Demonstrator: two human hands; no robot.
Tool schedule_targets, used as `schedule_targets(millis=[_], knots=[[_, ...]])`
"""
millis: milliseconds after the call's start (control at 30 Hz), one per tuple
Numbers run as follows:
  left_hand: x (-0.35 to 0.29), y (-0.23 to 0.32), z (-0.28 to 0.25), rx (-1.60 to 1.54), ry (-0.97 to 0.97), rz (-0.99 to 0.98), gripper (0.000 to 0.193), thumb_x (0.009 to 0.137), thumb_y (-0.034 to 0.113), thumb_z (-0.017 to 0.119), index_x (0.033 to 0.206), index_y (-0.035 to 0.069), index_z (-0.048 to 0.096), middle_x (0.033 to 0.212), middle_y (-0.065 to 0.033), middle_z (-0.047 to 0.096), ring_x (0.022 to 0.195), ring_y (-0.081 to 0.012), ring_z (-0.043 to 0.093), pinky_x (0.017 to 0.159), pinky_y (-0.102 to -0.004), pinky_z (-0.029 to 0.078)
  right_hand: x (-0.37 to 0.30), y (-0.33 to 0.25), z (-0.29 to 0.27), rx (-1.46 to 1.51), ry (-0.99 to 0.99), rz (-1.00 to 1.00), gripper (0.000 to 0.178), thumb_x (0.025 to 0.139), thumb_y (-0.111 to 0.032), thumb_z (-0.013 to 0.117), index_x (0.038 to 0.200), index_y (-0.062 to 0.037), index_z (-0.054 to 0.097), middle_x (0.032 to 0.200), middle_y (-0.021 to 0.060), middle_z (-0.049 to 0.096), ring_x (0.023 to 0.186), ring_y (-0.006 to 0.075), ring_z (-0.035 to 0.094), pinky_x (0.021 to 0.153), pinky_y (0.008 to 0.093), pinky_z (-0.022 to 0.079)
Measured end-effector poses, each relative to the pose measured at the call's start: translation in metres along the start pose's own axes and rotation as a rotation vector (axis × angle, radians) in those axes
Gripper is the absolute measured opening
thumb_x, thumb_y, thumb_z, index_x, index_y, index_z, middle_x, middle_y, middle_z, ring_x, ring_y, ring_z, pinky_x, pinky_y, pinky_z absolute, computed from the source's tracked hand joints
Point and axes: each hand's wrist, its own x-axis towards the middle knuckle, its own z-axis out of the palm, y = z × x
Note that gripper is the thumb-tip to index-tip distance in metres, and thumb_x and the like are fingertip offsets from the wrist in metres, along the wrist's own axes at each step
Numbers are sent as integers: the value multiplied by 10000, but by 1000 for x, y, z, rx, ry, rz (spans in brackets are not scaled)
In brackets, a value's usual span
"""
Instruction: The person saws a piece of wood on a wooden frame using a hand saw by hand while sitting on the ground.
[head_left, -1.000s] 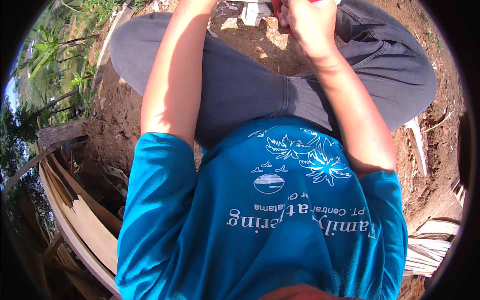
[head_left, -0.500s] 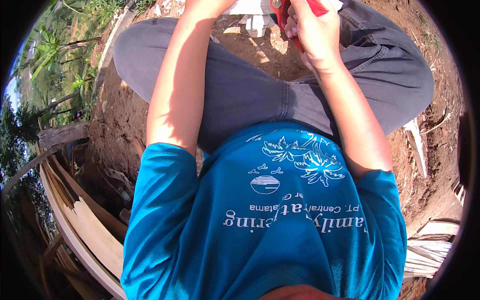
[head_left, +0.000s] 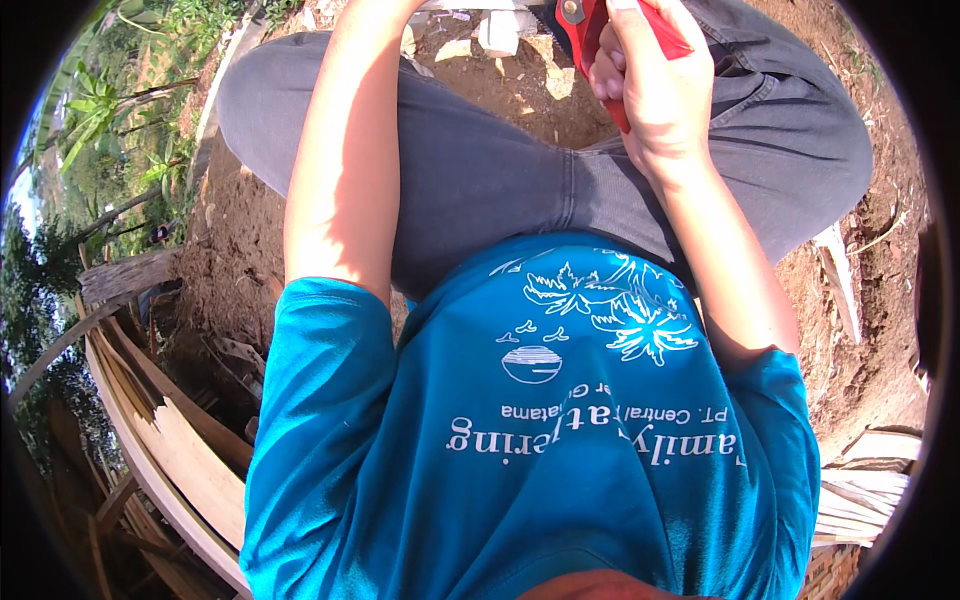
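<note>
sunlight fell across the scene i followed through the head camera from my remote seat. the right hand was closed firmly around a red handle, fingers curled under it and thumb lying along it toward the top of the view. that handle sat near the upper edge, right of centre, between the spread knees and just beside the right one. a metal bolt showed at its far end, with a dark edge next to it; the rest of the tool ran out of my sight. the left forearm reached up past the border, so i could not tell whether the left hand was spread or pinching anything. a pale strip crossed the top edge between the two arms, and below it a whitish block rested on the sunlit ground.

i saw grey trousers folded wide and a blue shirt with white drawings filling the lower middle. on the left, split planks leaned below a weathered log, with green plants farther up. on the right, a pale splinter lay on the dirt, and a bundle of light wooden strips stood lower down, above some bricks.
</note>
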Motion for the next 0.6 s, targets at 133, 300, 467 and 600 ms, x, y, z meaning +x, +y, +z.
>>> schedule_targets(millis=[133, 300, 467, 600], knots=[[-1, 14, -10, 26, 12, -65, 275, 812, 307, 723, 842, 38, 768, 826, -218, 720, 823, -394, 712, 775, -490, 551, -46, -40, -38, -32, -68, 0, 261, 1060, -181, 590, 1270, -29, 623, 670, -16, 446, 471, 48, 392, 459, 244, 387], [4, 14, -12, 137, -73, -99, 304, 813, 331, 725, 852, 32, 766, 832, -236, 715, 833, -414, 708, 789, -499, 550, -72, -65, -49, -76, -6, -17, 255, 1059, -154, 572, 1246, 14, 615, 589, -43, 432, 431, 36, 346, 398, 229, 344], [9, 10, -2, 159, -11, -64, 285, 804, 321, 726, 812, 39, 764, 815, -234, 710, 824, -416, 708, 784, -498, 549, 2, -9, -12, 28, -90, 8, 194, 1033, -162, 613, 1177, -33, 630, 643, -18, 490, 452, 57, 407, 431, 237, 371], [10, 16, -7, 108, -73, -101, 254, 797, 299, 728, 776, 49, 761, 784, -212, 711, 805, -399, 711, 764, -486, 552, 77, 52, 22, -314, -10, -342, 117, 992, -126, 659, 1083, -60, 691, 669, 1, 592, 479, 89, 493, 434, 262, 393]])
